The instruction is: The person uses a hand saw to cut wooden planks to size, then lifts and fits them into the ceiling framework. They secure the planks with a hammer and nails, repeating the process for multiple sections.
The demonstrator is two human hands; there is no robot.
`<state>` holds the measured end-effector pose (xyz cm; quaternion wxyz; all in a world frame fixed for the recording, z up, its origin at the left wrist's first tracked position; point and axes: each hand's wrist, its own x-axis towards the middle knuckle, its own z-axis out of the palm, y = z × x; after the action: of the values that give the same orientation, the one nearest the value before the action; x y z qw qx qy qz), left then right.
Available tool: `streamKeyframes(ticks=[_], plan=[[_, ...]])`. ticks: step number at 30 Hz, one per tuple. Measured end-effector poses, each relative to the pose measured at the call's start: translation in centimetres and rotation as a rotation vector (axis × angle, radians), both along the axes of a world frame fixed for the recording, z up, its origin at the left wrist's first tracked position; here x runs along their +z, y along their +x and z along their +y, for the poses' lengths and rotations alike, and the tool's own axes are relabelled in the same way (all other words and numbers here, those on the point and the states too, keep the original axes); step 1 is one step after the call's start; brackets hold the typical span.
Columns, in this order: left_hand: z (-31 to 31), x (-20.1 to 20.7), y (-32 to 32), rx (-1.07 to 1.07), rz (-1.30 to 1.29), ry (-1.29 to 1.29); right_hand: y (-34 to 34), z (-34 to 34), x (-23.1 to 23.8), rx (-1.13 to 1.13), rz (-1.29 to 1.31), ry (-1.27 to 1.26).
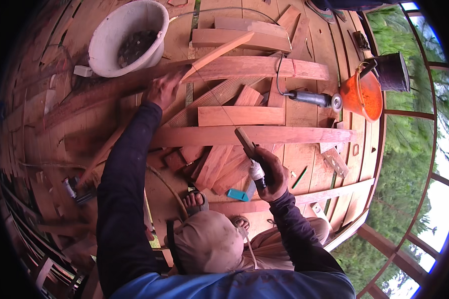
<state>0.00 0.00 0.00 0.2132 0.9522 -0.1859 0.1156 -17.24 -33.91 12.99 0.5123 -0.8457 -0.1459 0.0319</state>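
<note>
My left hand (163, 90) is closed round a narrow wooden strip (222, 52) that slants over the long curved reddish planks. My right hand (273, 174) is wrapped round a small tool with a flat wooden end (245, 140) and a white, bottle-like part (256, 172); its kind I cannot make out. A thin dark line runs from the wooden tip up and left past the strip. The tool's tip is over the nearer long plank (304, 135). The farther curved plank (264, 67) lies beyond, near my left hand.
Around me are a whitish tub (96, 47), an angle grinder (312, 98) with its cord, an orange bucket (366, 97), a black bucket (395, 72), a turquoise object (238, 194), a green pencil (300, 177) and loose offcuts. A person's feet (324, 14) stand at the far edge.
</note>
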Motion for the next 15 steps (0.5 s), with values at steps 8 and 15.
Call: streamKeyframes(ticks=[8, 15], plan=[[-0.4, 0.8, 0.0, -0.021, -0.025, -0.144, -0.1, -0.1, 0.4, 0.000, 0.001, -0.063], [0.0, -0.9, -0.2, -0.015, -0.069, -0.077, 2.4, 2.0, 0.7, -0.019, 0.006, 0.009]])
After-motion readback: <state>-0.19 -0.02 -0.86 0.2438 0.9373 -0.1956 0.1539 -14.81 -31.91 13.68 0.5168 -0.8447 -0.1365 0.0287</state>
